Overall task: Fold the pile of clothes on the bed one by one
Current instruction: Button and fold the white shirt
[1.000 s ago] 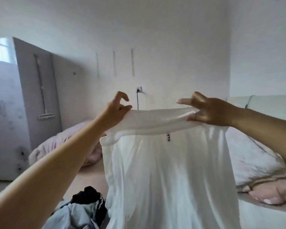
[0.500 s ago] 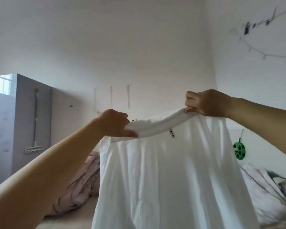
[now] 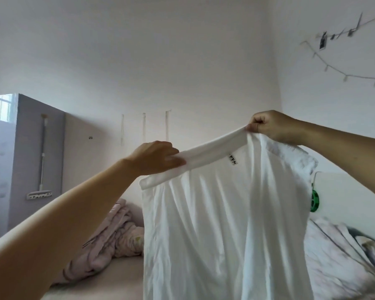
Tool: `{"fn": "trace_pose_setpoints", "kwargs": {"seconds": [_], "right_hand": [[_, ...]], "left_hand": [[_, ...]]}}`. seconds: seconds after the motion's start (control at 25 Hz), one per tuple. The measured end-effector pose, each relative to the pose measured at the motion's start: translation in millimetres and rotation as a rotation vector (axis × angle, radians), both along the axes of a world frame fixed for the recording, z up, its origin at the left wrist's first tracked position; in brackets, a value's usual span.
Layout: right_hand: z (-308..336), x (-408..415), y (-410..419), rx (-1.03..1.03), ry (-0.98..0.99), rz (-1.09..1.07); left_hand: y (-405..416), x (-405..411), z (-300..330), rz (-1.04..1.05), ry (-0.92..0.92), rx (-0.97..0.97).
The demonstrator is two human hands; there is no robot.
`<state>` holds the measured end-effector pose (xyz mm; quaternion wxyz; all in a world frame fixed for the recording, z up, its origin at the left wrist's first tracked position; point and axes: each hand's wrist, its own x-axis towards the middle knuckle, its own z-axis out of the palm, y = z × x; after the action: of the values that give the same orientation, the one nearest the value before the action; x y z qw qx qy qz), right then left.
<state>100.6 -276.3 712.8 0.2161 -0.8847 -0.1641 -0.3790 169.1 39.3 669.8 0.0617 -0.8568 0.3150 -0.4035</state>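
Note:
A white garment (image 3: 221,224) with a wide band along its top and a small black label hangs in the air in front of me. My left hand (image 3: 156,156) pinches the band near its left end. My right hand (image 3: 273,126), held higher, grips the band's right end with curled fingers. The band slopes up from left to right. The cloth falls in long folds past the bottom of the view. The bed's pile of clothes is out of view.
A crumpled pink quilt (image 3: 108,241) lies on the bed at lower left. Bedding (image 3: 338,256) lies at lower right under a green reel (image 3: 314,201) on the wall. A grey cabinet (image 3: 37,161) with a mop stands at left.
My view has tilted up, so the dark clothes pile has dropped out of sight. Both hands have closed on the band and spread apart. My right hand has risen.

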Motion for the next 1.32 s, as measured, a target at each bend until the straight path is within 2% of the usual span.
{"fn": "trace_pose_setpoints", "kwargs": {"seconds": [0.08,0.16,0.24,0.28,0.36,0.48,0.6,0.68,0.72,0.8,1.0,1.08,1.16,1.32], "right_hand": [[-2,-3,1,-0.167,-0.034,-0.057],[-5,-3,5,-0.479,-0.076,-0.172],[-9,3,7,-0.673,-0.054,-0.343],[-9,5,9,-0.644,-0.024,-0.423],[-7,6,10,-0.418,0.116,-0.453],[-5,-2,14,0.042,0.364,-0.198],[-2,-13,22,0.420,0.373,0.115],[4,-20,23,0.640,0.389,0.325],[7,-24,22,0.686,0.419,0.398],[11,-30,20,0.602,0.439,0.394],[17,-37,32,0.258,0.086,0.014],[21,-41,36,0.063,-0.024,-0.186],[22,-45,36,0.060,-0.098,-0.204],[19,-58,34,0.306,-0.094,0.119]], "left_hand": [[3,6,0,0.099,0.003,-0.053],[8,15,6,0.177,-0.028,-0.096],[8,19,18,0.158,0.019,-0.207],[5,17,24,0.138,0.081,-0.304],[-2,10,35,0.070,0.221,-0.539],[-9,2,44,-0.238,0.401,-0.910],[-11,-12,48,-0.394,0.531,-1.123],[-8,-23,53,-0.542,0.682,-1.144],[-3,-28,55,-0.612,0.753,-1.125],[7,-37,59,-0.609,0.770,-0.977],[6,-55,70,-0.129,0.299,-0.624],[5,-61,75,-0.063,0.189,-0.586],[8,-69,77,-0.232,0.189,-0.719],[10,-87,68,-0.754,0.452,-0.949]]}}
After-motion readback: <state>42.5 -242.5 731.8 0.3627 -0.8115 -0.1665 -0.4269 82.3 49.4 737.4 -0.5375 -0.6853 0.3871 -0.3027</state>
